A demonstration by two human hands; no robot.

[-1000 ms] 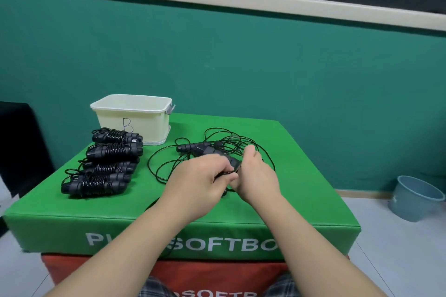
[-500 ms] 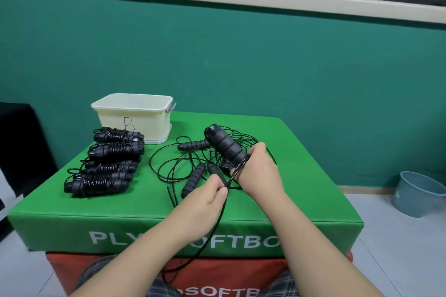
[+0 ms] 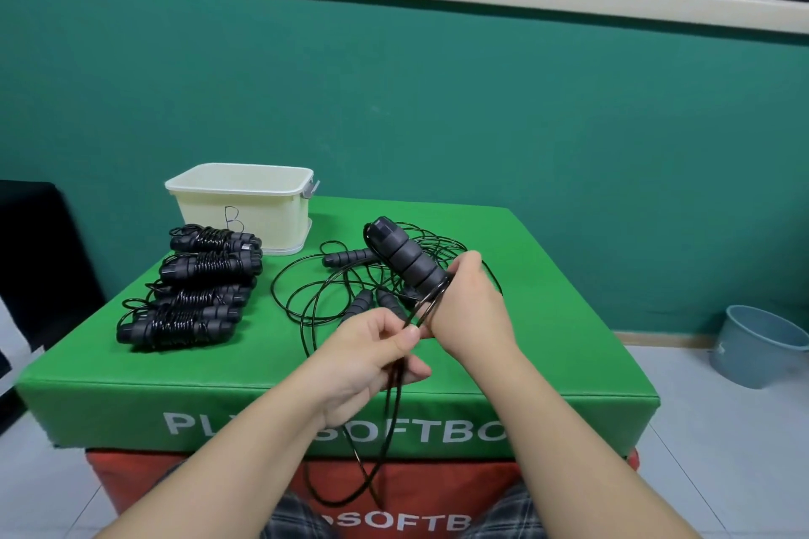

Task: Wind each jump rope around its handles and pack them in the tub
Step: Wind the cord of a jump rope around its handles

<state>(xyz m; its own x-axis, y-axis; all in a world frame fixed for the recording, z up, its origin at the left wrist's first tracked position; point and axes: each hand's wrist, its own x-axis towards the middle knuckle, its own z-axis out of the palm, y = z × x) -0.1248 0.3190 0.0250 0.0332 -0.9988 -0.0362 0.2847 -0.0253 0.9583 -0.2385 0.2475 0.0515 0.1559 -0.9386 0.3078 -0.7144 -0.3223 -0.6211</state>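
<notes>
Pinched between thumb and forefinger of the left hand [image 3: 372, 346] is a black rope cord [image 3: 385, 420], which hangs down from that pinch in a long loop over the near edge of the green soft box [image 3: 547, 363] and in front of the red block [image 3: 437, 490] beneath it. Just to the right, the right hand [image 3: 470, 306] is closed around the lower end of a pair of black ribbed handles [image 3: 405, 256] held together, tilted up and to the left, with a few turns of cord wrapped around them right at the fist. Under and behind the hands, on the middle of the box top, lies a tangle of loose cords [image 3: 332, 289] with three more handles among the loops. To the left sit four wound jump ropes [image 3: 192, 293], each cord coiled around its paired handles, laid side by side in a row running from near to far. Beyond that row, at the far left corner of the box, stands the cream tub [image 3: 243, 206], open-topped, with a letter B marked on its near wall; the farthest wound rope lies just in front of it. On the floor to the far right stands a blue bucket [image 3: 757, 346] against the green wall.
</notes>
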